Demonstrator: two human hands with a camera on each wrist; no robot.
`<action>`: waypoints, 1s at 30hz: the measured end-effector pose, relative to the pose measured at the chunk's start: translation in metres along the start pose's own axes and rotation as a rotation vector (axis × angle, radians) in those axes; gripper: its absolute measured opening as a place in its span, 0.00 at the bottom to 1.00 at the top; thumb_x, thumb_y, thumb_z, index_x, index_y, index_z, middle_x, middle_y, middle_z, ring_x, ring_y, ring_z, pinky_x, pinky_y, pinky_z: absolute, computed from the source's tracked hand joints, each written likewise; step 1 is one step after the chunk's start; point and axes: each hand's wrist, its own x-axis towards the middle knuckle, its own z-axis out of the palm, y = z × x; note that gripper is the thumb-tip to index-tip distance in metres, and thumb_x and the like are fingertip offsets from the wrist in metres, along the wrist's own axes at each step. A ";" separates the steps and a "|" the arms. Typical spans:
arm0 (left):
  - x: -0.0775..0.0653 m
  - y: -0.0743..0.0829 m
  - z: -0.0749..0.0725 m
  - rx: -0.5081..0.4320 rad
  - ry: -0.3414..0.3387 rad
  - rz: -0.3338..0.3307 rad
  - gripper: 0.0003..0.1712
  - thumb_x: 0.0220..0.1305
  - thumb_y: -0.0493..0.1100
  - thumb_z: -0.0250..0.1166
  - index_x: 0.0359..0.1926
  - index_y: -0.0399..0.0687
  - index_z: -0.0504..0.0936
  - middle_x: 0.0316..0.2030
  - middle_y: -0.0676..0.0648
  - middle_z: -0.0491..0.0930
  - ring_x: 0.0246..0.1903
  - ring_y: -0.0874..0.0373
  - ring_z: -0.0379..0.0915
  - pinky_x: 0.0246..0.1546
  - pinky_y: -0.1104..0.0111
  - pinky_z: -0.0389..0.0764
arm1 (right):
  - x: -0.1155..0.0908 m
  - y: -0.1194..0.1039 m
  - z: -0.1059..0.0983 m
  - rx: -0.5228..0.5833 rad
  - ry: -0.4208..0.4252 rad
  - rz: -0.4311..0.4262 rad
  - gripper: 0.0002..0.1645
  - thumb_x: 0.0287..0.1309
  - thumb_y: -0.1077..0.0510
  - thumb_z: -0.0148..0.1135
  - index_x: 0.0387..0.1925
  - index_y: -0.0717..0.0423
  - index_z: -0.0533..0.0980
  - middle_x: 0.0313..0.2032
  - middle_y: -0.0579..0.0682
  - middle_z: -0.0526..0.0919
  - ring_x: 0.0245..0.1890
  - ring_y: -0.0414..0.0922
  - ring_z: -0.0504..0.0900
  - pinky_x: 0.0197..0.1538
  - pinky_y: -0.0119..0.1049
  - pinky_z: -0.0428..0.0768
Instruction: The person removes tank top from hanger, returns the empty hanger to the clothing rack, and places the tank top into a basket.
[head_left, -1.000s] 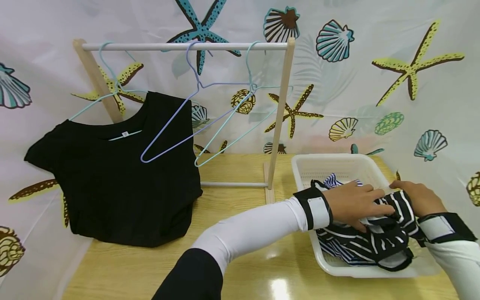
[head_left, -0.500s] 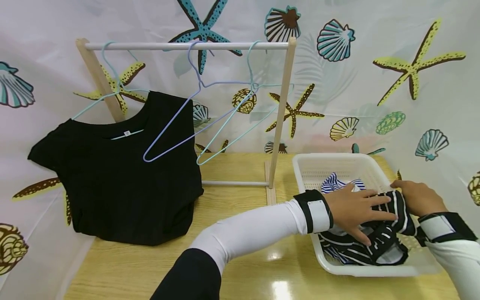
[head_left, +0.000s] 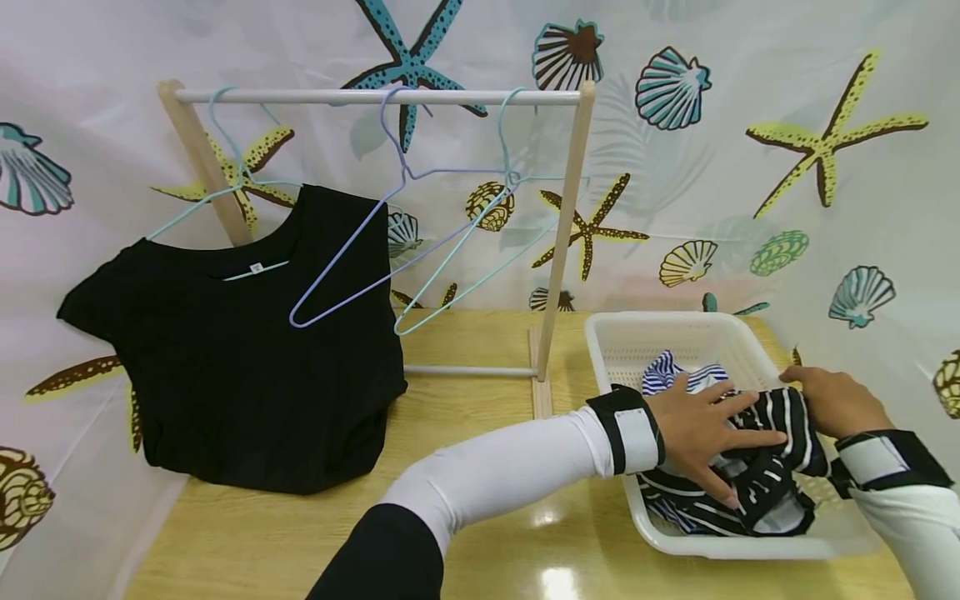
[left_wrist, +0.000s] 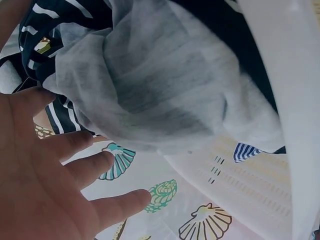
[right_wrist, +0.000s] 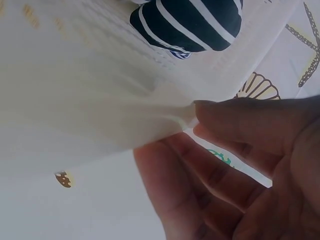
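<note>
In the head view, my left hand [head_left: 708, 437] lies over a black-and-white striped garment [head_left: 783, 417] in the white plastic basket [head_left: 600, 333], its fingers spread. The left wrist view shows the garment's grey inner side [left_wrist: 165, 80] bunched beside those straight fingers; the index fingertip meets a striped edge. My right hand [head_left: 840, 402] is at the basket's right side. In the right wrist view its thumb and fingers pinch the basket's rim [right_wrist: 165, 120]. A blue-and-white striped cloth [head_left: 660, 372] shows behind the left hand.
To the left stands a wood-and-white clothes rack [head_left: 480, 97]. A black T-shirt [head_left: 262, 383] hangs there on a teal hanger. Beside it are a bare purple hanger [head_left: 341, 250] and a bare teal hanger [head_left: 450, 250]. A shell-print curtain [head_left: 697, 183] hangs behind the wooden table [head_left: 510, 533].
My left fingers have spread out and straightened over the striped garment. The garment has settled lower in the basket, and more blue-and-white cloth shows. The right hand has stayed at the rim.
</note>
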 end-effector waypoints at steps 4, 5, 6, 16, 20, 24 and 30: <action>0.000 0.000 0.000 -0.011 -0.016 -0.009 0.56 0.45 0.88 0.42 0.71 0.85 0.28 0.75 0.58 0.28 0.74 0.60 0.25 0.68 0.53 0.49 | 0.001 0.001 -0.001 -0.004 0.001 0.003 0.24 0.53 0.60 0.63 0.49 0.71 0.72 0.39 0.76 0.77 0.32 0.69 0.78 0.28 0.57 0.75; 0.000 0.000 0.000 -0.010 -0.019 -0.011 0.56 0.45 0.88 0.42 0.71 0.85 0.29 0.75 0.58 0.29 0.74 0.59 0.26 0.68 0.53 0.50 | 0.001 0.001 0.000 -0.007 0.003 -0.001 0.23 0.53 0.61 0.63 0.49 0.71 0.72 0.38 0.75 0.77 0.31 0.67 0.79 0.27 0.57 0.75; 0.000 0.000 0.001 -0.013 -0.023 -0.012 0.56 0.45 0.88 0.42 0.71 0.85 0.30 0.75 0.58 0.29 0.74 0.59 0.26 0.67 0.53 0.50 | 0.001 0.001 0.000 -0.011 0.004 -0.006 0.23 0.52 0.62 0.62 0.49 0.71 0.72 0.37 0.75 0.77 0.29 0.65 0.79 0.27 0.55 0.75; -0.005 -0.001 0.010 0.012 -0.047 -0.011 0.53 0.46 0.87 0.44 0.72 0.85 0.42 0.76 0.57 0.33 0.74 0.58 0.29 0.67 0.51 0.50 | -0.001 -0.003 0.000 -0.021 -0.008 -0.016 0.21 0.52 0.68 0.60 0.49 0.74 0.72 0.31 0.67 0.82 0.26 0.57 0.79 0.26 0.52 0.75; -0.008 -0.001 0.014 -0.001 -0.067 -0.030 0.50 0.46 0.87 0.44 0.71 0.87 0.46 0.76 0.58 0.33 0.74 0.58 0.28 0.68 0.50 0.48 | -0.002 -0.005 -0.001 -0.002 -0.038 0.013 0.22 0.52 0.68 0.60 0.50 0.74 0.72 0.32 0.68 0.81 0.27 0.57 0.79 0.26 0.51 0.75; -0.009 -0.001 0.015 -0.002 -0.079 -0.047 0.49 0.46 0.87 0.45 0.70 0.88 0.48 0.75 0.59 0.32 0.74 0.58 0.28 0.68 0.50 0.47 | -0.001 -0.006 -0.002 -0.003 -0.042 0.031 0.22 0.52 0.69 0.58 0.51 0.74 0.71 0.33 0.69 0.80 0.26 0.56 0.78 0.26 0.49 0.74; -0.014 -0.009 0.015 -0.009 -0.074 -0.038 0.54 0.45 0.88 0.44 0.72 0.85 0.39 0.76 0.57 0.32 0.74 0.56 0.26 0.68 0.50 0.47 | 0.000 -0.005 -0.003 -0.010 -0.045 0.027 0.23 0.51 0.71 0.58 0.51 0.75 0.71 0.33 0.70 0.80 0.26 0.56 0.78 0.26 0.51 0.75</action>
